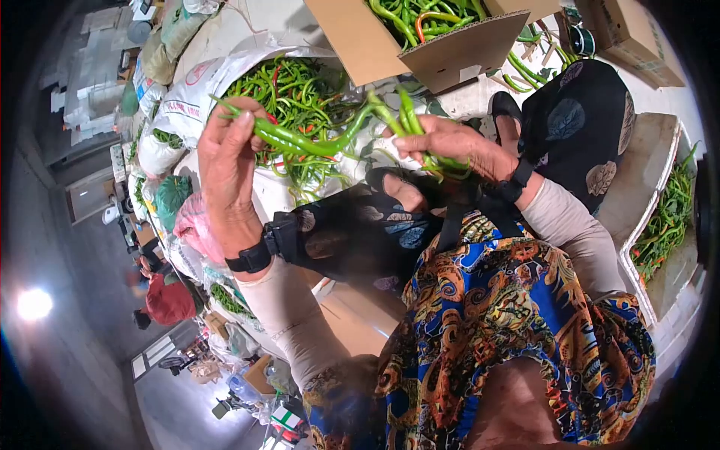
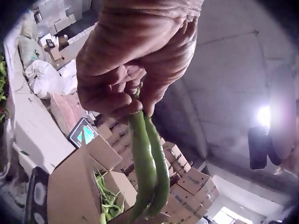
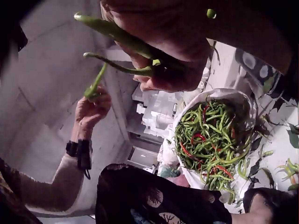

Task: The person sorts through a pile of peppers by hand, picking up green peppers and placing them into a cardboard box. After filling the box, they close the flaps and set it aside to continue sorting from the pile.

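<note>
Grey walls [image 1: 90, 360] and a bright lamp [image 1: 34, 304] lie beyond a row of sacks [image 1: 157, 154]. In front of the open white sack [image 1: 196, 94], the left hand [image 1: 226, 176] pinches long green chillies [image 1: 300, 142] and the right hand [image 1: 461, 148] grips a few more. Chillies lie in an open carton [image 1: 471, 61], perhaps the part done; the sack is heaped with others, so much seems left

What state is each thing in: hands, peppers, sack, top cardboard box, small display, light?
Left hand: pinching green peppers
Right hand: gripping other green peppers
White sack: open
Sack peppers: loose, green and red
Top cardboard box: flaps open
Small display: lit
Light: on
</note>
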`<state>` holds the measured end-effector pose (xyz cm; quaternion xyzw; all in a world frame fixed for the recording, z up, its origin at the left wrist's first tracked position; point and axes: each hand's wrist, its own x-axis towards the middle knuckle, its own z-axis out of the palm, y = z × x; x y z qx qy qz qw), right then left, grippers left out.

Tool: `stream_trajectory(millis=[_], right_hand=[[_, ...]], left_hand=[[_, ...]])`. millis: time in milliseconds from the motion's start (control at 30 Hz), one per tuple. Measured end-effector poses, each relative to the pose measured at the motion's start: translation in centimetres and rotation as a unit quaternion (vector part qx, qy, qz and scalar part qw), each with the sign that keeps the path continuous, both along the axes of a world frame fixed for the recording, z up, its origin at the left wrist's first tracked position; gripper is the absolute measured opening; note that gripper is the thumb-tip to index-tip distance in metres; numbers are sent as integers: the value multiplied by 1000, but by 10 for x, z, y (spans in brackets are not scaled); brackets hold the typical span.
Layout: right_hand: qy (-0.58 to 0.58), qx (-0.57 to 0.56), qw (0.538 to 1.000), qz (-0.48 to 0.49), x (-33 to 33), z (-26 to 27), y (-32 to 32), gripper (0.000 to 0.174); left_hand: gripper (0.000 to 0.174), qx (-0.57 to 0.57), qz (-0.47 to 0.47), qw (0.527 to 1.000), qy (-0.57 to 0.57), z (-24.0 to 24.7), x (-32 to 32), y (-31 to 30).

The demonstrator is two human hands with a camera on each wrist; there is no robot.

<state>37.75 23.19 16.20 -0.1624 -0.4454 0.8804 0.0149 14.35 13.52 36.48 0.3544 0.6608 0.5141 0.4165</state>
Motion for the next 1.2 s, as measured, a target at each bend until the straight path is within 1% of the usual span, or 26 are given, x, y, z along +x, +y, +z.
stream_trajectory(millis=[67,100,167,233,300,333,400,433,500,533,567,600,633,667,733,767,800,867,900,933,967,1000,1033,1100,1167,1200], right_hand=[[45,-4,999,7,-4,0,-12,42],[44,-4,999,6,-1,2,-15,42],[63,-188,978,67,6,14,-15,44],[99,-191,974,68,7,15,-14,43],[134,-190,970,63,9,19,-11,42],[135,-187,972,50,8,23,-10,41],[139,-186,972,28,7,27,-8,40],[116,-108,987,9,7,28,-9,39],[76,39,996,-30,7,28,-12,33],[76,36,996,-31,7,27,-15,33],[22,193,979,-59,6,26,-18,31],[-33,345,934,-84,5,25,-21,29],[-37,392,912,-113,5,22,-25,28],[-39,393,912,-112,5,17,-28,28],[-9,439,887,-145,2,16,-33,29],[-38,433,894,-109,5,21,-32,43],[-37,433,894,-108,7,27,-27,43],[-6,304,953,0,7,36,-11,58],[30,232,972,-20,7,36,-7,71],[85,81,991,-63,-2,10,-14,64],[90,-24,995,-43,1,13,-8,61],[92,-129,987,-22,6,18,-3,58],[69,-197,977,-47,6,30,-2,49],[97,-192,976,-41,5,18,-4,46],[122,-198,972,-40,7,18,-4,37],[122,-198,972,-38,7,16,-4,37]], left_hand=[[23,48,-19,999,-1,6,-2,21],[28,70,-32,997,7,10,-1,33],[31,101,-24,995,-6,10,13,68],[34,134,-13,991,-19,7,36,90],[35,123,-26,991,51,4,56,106],[35,124,-29,991,51,1,53,103],[35,67,17,988,137,-12,46,84],[37,30,48,979,198,-17,54,71],[44,-73,63,971,220,-35,67,44],[47,-106,33,967,231,-48,70,30],[51,-109,56,985,125,-63,84,20],[51,-135,44,984,108,-77,90,12],[47,-111,40,991,64,-97,97,5],[41,-145,16,988,52,-102,105,4],[21,-110,26,990,85,-120,122,4],[21,-110,28,990,85,-124,119,3],[21,-117,48,990,57,-128,117,2],[21,-123,66,990,28,-128,112,3],[22,-101,57,993,-2,-124,104,1],[23,-79,50,995,-31,-118,99,-2],[25,-94,47,991,-85,-97,103,0],[25,-94,53,991,-83,-90,101,0],[26,-103,37,991,-79,-85,99,0],[28,-104,1,993,-57,-96,89,-2],[28,-91,8,994,-67,-102,92,-1],[29,-78,13,994,-74,-104,93,0]])
